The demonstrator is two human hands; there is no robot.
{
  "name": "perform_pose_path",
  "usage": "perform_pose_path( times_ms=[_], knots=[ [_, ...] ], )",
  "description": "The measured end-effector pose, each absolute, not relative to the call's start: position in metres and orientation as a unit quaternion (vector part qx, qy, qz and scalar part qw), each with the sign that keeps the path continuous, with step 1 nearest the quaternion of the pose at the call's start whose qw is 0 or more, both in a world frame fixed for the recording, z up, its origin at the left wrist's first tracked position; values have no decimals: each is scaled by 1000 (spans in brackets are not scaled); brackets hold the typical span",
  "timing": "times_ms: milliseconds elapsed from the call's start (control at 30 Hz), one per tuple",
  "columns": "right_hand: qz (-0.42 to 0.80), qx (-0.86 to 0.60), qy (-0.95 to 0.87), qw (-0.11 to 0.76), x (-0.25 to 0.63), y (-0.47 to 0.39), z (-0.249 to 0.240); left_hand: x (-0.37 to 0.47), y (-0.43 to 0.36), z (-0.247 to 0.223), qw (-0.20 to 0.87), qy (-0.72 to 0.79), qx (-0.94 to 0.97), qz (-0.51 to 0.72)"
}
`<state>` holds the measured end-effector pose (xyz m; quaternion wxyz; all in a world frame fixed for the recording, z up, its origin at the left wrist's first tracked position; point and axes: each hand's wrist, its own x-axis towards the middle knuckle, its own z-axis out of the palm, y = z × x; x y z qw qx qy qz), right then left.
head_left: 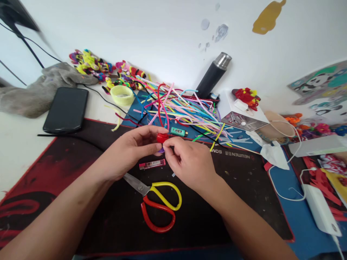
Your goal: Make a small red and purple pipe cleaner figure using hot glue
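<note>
A small red fuzzy piece (162,138) with a bit of purple below it is held up over the dark mat. My left hand (135,148) grips it from the left between thumb and fingers. Against its right side, my right hand (187,159) has thumb and fingertips pinched together; whatever lies between them is too small to make out. Pink and blue stems rise just behind the piece. Scissors (146,190) with one yellow and one red handle lie on the mat below my hands, and a small pink-capped tube (152,164) lies above them.
Behind my hands spreads a pile of coloured pipe cleaners (184,108), with a teal lighter (178,132) at its front edge. A black flask (214,74) stands behind. At left are a phone (66,110) and a yellow bowl (121,95); at right, a white power strip (321,209).
</note>
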<state>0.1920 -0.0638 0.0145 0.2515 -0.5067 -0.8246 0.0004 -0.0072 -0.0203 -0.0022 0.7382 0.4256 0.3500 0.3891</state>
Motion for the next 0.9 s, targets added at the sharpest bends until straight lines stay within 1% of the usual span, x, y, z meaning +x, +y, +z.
perform_pose_path(
  times_ms=[167, 367, 700, 900],
  knots=[
    [12, -509, -817, 272, 192, -65, 15, -6, -21, 0, 739, 352, 417, 395],
    [33, -500, -802, 326, 194, -68, 17, -8, -21, -4, 730, 367, 415, 401],
    [41, -487, -817, 305, 197, -75, 6, -8, -19, -6, 731, 364, 410, 407],
    [33, -477, -818, 321, 196, -76, 4, -8, -20, -4, 733, 370, 406, 402]
  ],
)
